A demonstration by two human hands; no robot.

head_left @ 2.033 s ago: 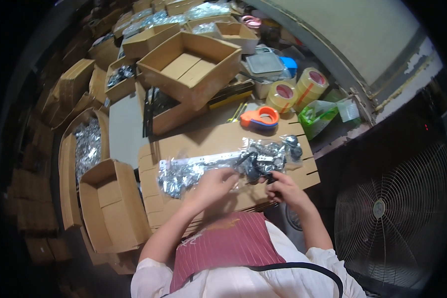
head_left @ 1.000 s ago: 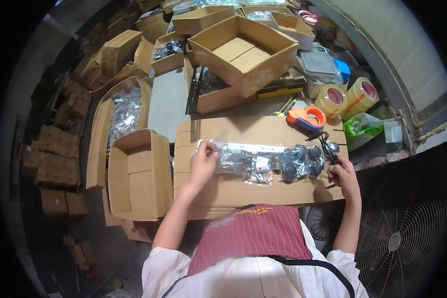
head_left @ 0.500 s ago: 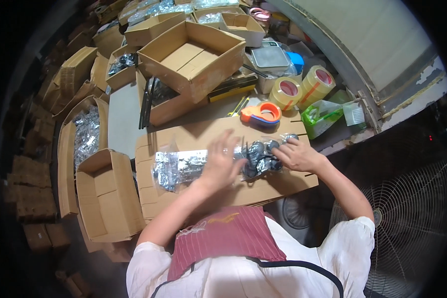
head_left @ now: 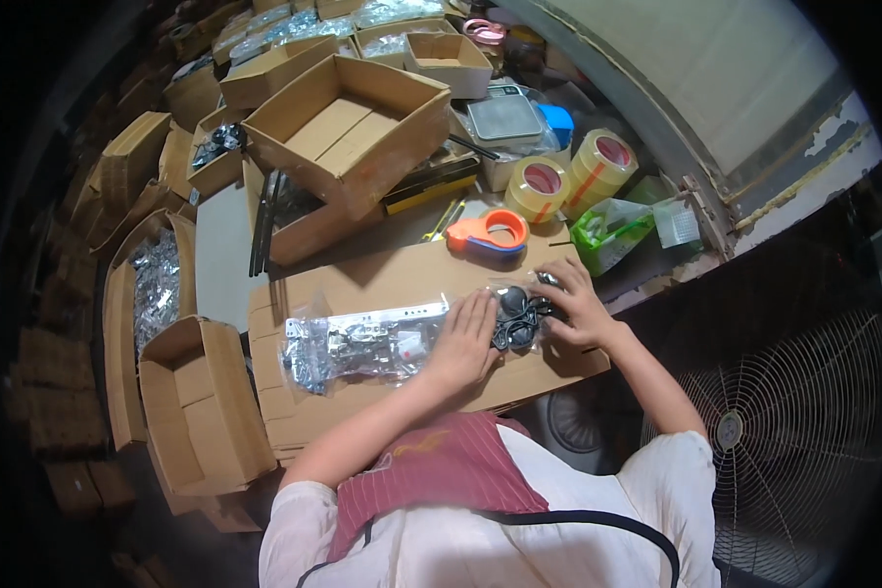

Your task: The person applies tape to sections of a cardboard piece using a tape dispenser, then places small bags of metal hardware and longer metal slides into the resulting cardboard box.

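Hardware (head_left: 362, 343) in clear bags lies on flat cardboard (head_left: 382, 276) at nine o'clock from the left hand (head_left: 468, 338), whose fingers, held together, rest over its end. Black round parts (head_left: 515, 302) sit at two o'clock, touching the right hand's (head_left: 576, 306) bent, spread fingers; whether it grips, I cannot tell. At ten o'clock a box (head_left: 218, 177) holds black pieces (head_left: 215, 145); just past nine, a long carton (head_left: 121, 363) holds shiny wrapped parts (head_left: 157, 284).

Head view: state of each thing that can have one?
Left hand: open, palm down
Right hand: fingers bent, at black parts
Clear bag: lying flat, parts inside
Upper box: open
Lower-left box: open
Tape dispenser: lying on cardboard
Fan: on or off, can't tell
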